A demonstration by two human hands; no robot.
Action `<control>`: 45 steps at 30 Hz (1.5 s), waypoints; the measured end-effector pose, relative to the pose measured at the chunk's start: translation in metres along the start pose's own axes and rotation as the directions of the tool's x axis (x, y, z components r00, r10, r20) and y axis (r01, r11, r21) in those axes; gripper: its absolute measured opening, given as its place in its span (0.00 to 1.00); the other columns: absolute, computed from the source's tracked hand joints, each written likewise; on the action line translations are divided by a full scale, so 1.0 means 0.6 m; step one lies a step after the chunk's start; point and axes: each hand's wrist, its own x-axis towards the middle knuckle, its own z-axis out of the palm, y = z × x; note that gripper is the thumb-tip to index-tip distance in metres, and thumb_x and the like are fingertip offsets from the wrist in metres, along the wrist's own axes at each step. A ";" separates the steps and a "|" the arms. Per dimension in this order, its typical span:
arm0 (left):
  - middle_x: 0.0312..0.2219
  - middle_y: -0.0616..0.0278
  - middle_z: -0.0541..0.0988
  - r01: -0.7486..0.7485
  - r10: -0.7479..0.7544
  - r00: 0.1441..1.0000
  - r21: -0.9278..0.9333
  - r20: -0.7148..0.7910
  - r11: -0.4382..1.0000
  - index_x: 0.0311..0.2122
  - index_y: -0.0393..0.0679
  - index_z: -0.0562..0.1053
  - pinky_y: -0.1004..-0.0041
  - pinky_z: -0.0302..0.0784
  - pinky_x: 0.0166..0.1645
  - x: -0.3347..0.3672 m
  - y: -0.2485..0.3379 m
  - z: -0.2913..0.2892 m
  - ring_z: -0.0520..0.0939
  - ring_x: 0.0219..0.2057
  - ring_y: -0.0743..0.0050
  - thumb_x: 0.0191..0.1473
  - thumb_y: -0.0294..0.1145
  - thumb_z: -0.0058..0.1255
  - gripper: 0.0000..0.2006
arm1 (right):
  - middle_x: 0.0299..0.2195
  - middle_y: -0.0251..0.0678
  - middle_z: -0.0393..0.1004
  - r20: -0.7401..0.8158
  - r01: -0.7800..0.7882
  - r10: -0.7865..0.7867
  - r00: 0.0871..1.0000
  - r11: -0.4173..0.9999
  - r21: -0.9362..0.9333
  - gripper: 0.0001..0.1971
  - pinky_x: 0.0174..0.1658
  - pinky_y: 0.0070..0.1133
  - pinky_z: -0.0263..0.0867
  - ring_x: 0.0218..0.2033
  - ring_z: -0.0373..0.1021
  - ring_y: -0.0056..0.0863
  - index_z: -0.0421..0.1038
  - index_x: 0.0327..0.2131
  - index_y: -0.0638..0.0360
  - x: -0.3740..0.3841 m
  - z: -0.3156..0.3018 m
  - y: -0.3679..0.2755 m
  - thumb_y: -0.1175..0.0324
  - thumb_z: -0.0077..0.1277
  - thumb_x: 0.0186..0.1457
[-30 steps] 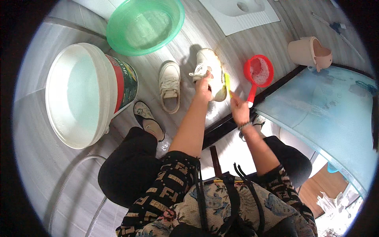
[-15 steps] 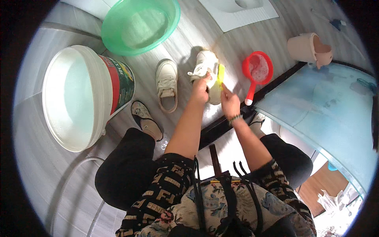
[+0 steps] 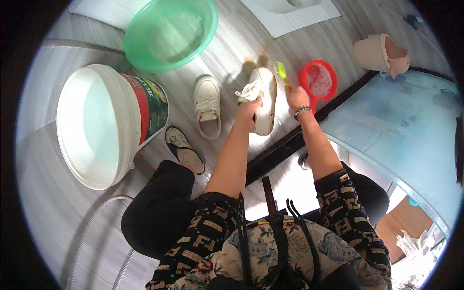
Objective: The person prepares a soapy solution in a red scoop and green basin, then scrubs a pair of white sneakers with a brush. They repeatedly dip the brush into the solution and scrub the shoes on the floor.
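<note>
My left hand (image 3: 249, 111) grips a white lace-up shoe (image 3: 265, 99) by its opening, tilted so that the side of its sole faces right. My right hand (image 3: 297, 98) is closed on the handle of a yellow-green scrub brush (image 3: 282, 71), whose bristle end points up and away, apart from the shoe. Just beyond that hand is a red dipper (image 3: 303, 77) of sudsy water, its handle partly hidden by my hand and wrist. The other white shoe (image 3: 208, 104) stands on the floor to the left of the held one.
A green basin (image 3: 133, 48) is at the far left, near a big white bucket (image 3: 92, 181) of water. A grey hose (image 3: 92, 220) curls below the bucket. A squat toilet (image 3: 295, 21) lies ahead. To the right are a beige bucket (image 3: 369, 53) and a frosted glass panel (image 3: 401, 125).
The brush has come off the shoe and moved right with my right hand, toward the red dipper. My left hand has turned the shoe slightly, showing more of its sole edge.
</note>
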 end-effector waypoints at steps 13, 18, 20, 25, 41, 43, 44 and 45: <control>0.40 0.61 0.68 -0.020 0.009 0.999 -0.303 -0.037 0.953 0.43 0.43 0.64 0.66 0.63 0.45 0.009 0.015 -0.012 0.68 0.41 0.66 0.48 0.39 0.48 0.18 | 0.31 0.49 0.69 -0.068 -0.191 0.194 0.979 0.980 0.046 0.18 0.36 0.32 0.62 0.34 0.67 0.43 0.65 0.42 0.46 0.048 0.007 0.194 0.60 0.37 0.46; 0.44 0.62 0.66 -0.096 0.105 0.995 -0.357 0.004 0.929 0.48 0.40 0.60 0.69 0.60 0.49 0.025 0.004 0.012 0.65 0.46 0.69 0.48 0.40 0.47 0.24 | 0.26 0.47 0.70 -0.211 0.044 0.024 0.977 0.950 0.308 0.15 0.31 0.29 0.64 0.28 0.68 0.41 0.67 0.41 0.45 -0.063 -0.002 0.052 0.65 0.42 0.46; 0.44 0.64 0.66 -0.261 0.259 0.965 -0.231 -0.042 0.937 0.48 0.40 0.59 0.71 0.61 0.49 0.025 0.004 0.014 0.66 0.45 0.70 0.49 0.40 0.46 0.23 | 0.23 0.48 0.69 -0.224 0.134 -0.076 0.972 0.957 0.259 0.16 0.28 0.32 0.63 0.24 0.68 0.42 0.66 0.42 0.44 -0.100 0.000 -0.007 0.67 0.42 0.47; 0.45 0.66 0.65 -0.201 0.218 0.975 -0.241 0.046 0.950 0.48 0.41 0.59 0.74 0.57 0.51 0.025 0.013 0.034 0.64 0.47 0.74 0.48 0.39 0.48 0.24 | 0.17 0.46 0.68 -0.097 0.131 -0.118 0.988 0.981 0.141 0.16 0.25 0.34 0.62 0.20 0.67 0.43 0.65 0.43 0.44 -0.135 -0.008 -0.082 0.66 0.42 0.47; 0.40 0.67 0.70 -0.151 0.218 0.970 -0.443 0.106 0.884 0.45 0.43 0.62 0.72 0.64 0.47 0.041 0.011 -0.008 0.70 0.42 0.73 0.50 0.38 0.43 0.18 | 0.22 0.47 0.70 0.125 -0.054 0.043 0.991 0.995 0.088 0.17 0.31 0.37 0.63 0.25 0.67 0.44 0.62 0.45 0.37 -0.192 0.072 0.007 0.62 0.39 0.48; 0.40 0.66 0.70 -0.066 0.189 0.955 -0.455 0.230 0.888 0.45 0.44 0.63 0.73 0.64 0.47 0.036 0.019 -0.006 0.70 0.41 0.73 0.51 0.40 0.41 0.18 | 0.21 0.47 0.69 0.089 -0.084 0.076 0.993 0.992 0.089 0.17 0.29 0.35 0.63 0.23 0.67 0.44 0.63 0.45 0.38 -0.204 0.066 0.042 0.62 0.39 0.49; 0.39 0.66 0.70 -0.024 0.175 0.941 -0.458 0.290 0.889 0.45 0.45 0.63 0.73 0.65 0.46 0.033 0.021 -0.004 0.70 0.41 0.74 0.51 0.42 0.40 0.18 | 0.20 0.47 0.69 0.031 -0.105 0.102 0.994 0.990 0.096 0.17 0.28 0.34 0.63 0.23 0.67 0.44 0.63 0.45 0.38 -0.203 0.068 0.055 0.62 0.39 0.49; 0.40 0.67 0.70 -0.052 0.194 0.941 -0.447 0.276 0.893 0.46 0.44 0.62 0.74 0.65 0.46 0.043 0.019 -0.020 0.70 0.42 0.73 0.52 0.41 0.39 0.18 | 0.19 0.47 0.69 -0.036 -0.070 0.075 0.997 0.990 0.125 0.16 0.26 0.34 0.63 0.21 0.67 0.44 0.64 0.44 0.40 -0.192 0.060 0.034 0.63 0.39 0.49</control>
